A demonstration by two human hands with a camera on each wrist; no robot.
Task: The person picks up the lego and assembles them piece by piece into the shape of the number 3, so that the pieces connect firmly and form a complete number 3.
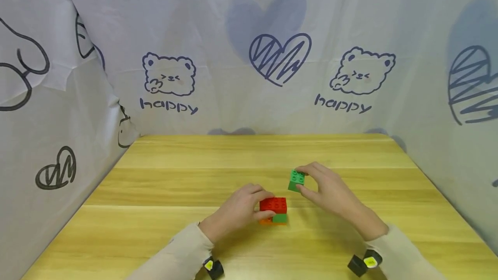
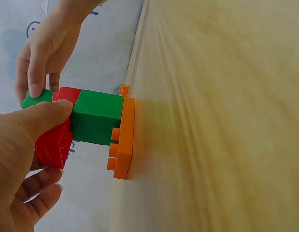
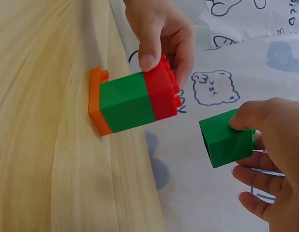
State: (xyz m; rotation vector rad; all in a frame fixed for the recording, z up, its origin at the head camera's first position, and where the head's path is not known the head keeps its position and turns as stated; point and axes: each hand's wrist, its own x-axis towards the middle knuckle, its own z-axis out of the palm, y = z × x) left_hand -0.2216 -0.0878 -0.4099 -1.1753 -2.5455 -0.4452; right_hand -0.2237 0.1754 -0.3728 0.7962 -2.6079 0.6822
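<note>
Your left hand (image 1: 246,206) pinches the red brick (image 1: 278,205), already stacked on the lower green brick (image 1: 280,218) and orange base (image 2: 124,145); at its one o'clock, your right hand (image 1: 330,191) pinches the unattached green block (image 1: 296,181).

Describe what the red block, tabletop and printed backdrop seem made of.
The red block looks like hard plastic, smooth with a slight sheen: moulded studs and crisp edges suggest it. The tabletop seems wood or wood-look laminate, smooth; it shows streaky grain, but which is unclear. The printed backdrop is probably thin fabric, mostly matte, judging by its soft folds and creases.
</note>
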